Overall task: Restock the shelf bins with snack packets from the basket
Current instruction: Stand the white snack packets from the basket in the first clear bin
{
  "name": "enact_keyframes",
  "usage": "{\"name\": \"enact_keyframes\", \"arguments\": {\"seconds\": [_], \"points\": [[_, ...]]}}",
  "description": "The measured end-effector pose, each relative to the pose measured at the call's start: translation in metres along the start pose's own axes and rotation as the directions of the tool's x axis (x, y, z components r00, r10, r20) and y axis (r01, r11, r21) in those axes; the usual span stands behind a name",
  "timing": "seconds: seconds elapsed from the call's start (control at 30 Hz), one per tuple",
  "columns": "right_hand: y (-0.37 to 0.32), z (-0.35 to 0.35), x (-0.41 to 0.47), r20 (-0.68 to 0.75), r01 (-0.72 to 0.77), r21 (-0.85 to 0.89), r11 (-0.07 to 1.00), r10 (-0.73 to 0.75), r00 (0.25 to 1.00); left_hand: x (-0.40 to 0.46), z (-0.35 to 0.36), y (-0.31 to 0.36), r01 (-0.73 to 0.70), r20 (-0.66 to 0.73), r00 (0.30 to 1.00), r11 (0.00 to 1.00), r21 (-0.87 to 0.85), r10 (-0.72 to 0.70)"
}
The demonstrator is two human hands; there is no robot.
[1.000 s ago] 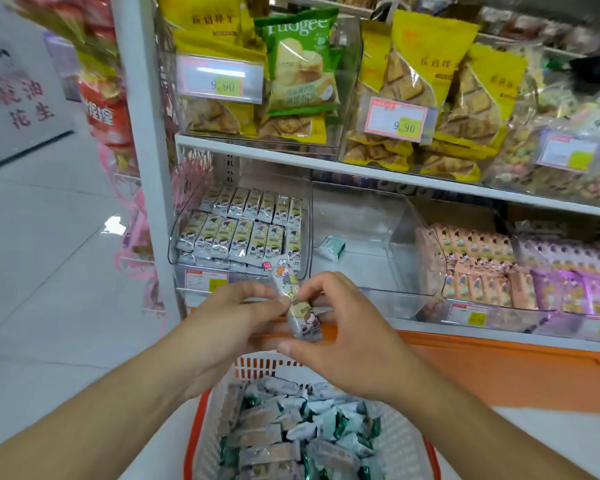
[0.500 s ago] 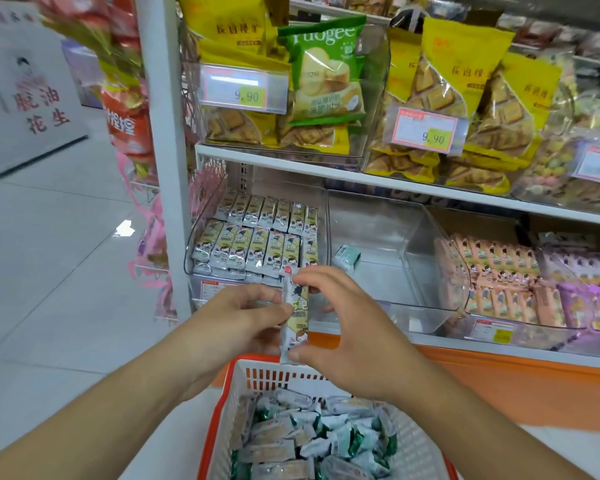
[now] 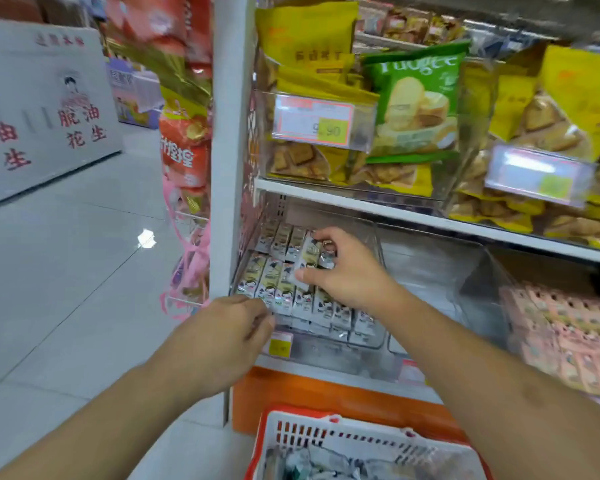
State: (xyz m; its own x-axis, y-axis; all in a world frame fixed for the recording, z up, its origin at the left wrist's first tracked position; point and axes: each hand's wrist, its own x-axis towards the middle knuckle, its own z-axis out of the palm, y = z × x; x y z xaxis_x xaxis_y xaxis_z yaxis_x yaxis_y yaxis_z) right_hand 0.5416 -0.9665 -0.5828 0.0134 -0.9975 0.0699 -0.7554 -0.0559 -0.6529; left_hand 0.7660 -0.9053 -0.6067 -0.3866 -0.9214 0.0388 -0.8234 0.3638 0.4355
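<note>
in the clear bin (image 3: 374,237) on the lower shelf (image 3: 430,220), left end: right hand (image 3: 347,271) reaches in over the rows of snack packets (image 3: 278,292). its grip pinches one packet (image 3: 307,258) between thumb at the near end and fingers at the far end, the packet lying lengthwise on top of the stacked rows, slightly tilted against them. the rows fill the bin in neat lines, front to back.

left hand (image 3: 222,337) hangs just in front of the bin's front left corner, fingers loosely curled, thumb and fingertips close together near the front packets. cannot tell whether that grip holds anything or touches the bin.

basket (image 3: 329,431), white mesh with red rim, sits at the bottom of view below the shelf, between the forearms, with more wrapped packets inside, blurred.

next bin to the right (image 3: 471,271) is clear plastic; contents unreadable from here. further right, pink packets (image 3: 561,327) in another bin. upper shelf carries yellow bags (image 3: 309,39) and a green bag (image 3: 416,98), with a price tag (image 3: 312,123) reading 9.90 on the bin front.
</note>
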Motion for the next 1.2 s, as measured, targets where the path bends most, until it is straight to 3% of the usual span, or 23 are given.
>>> {"name": "enact_keyframes", "arguments": {"seconds": [0.13,0.47,0.73,0.9,1.03,1.13,1.2], "points": [[-0.015,0.02,0.066,0.04,-0.003,-0.11,0.994,0.007,0.999,0.007,-0.003,-0.009,0.006,0.013,1.0,0.999,-0.042,-0.005],[-0.03,0.055,0.126,0.099,0.002,-0.049,0.999,0.003,0.995,0.015,0.001,-0.024,-0.024,-0.019,1.0,0.992,-0.125,0.022],[-0.022,0.046,0.103,0.086,0.082,-0.083,0.993,-0.075,0.993,0.012,0.004,-0.019,-0.06,-0.04,0.998,0.991,-0.116,0.056],[-0.012,0.024,0.032,-0.002,0.202,-0.137,0.97,-0.204,0.979,0.002,-0.002,-0.004,-0.172,-0.08,0.983,0.982,-0.078,0.166],[0.012,0.008,-0.063,-0.077,0.352,-0.061,0.934,-0.356,0.931,-0.012,0.016,0.012,-0.231,0.084,0.968,0.97,-0.079,0.238],[0.051,0.015,-0.137,-0.012,0.289,-0.038,0.957,-0.29,0.957,-0.023,0.052,0.019,-0.253,0.27,0.934,0.967,0.031,0.235],[0.091,0.032,-0.173,0.124,0.165,-0.102,0.981,-0.152,0.981,-0.031,0.082,0.019,-0.258,0.4,0.893,0.962,0.085,0.204]]}}
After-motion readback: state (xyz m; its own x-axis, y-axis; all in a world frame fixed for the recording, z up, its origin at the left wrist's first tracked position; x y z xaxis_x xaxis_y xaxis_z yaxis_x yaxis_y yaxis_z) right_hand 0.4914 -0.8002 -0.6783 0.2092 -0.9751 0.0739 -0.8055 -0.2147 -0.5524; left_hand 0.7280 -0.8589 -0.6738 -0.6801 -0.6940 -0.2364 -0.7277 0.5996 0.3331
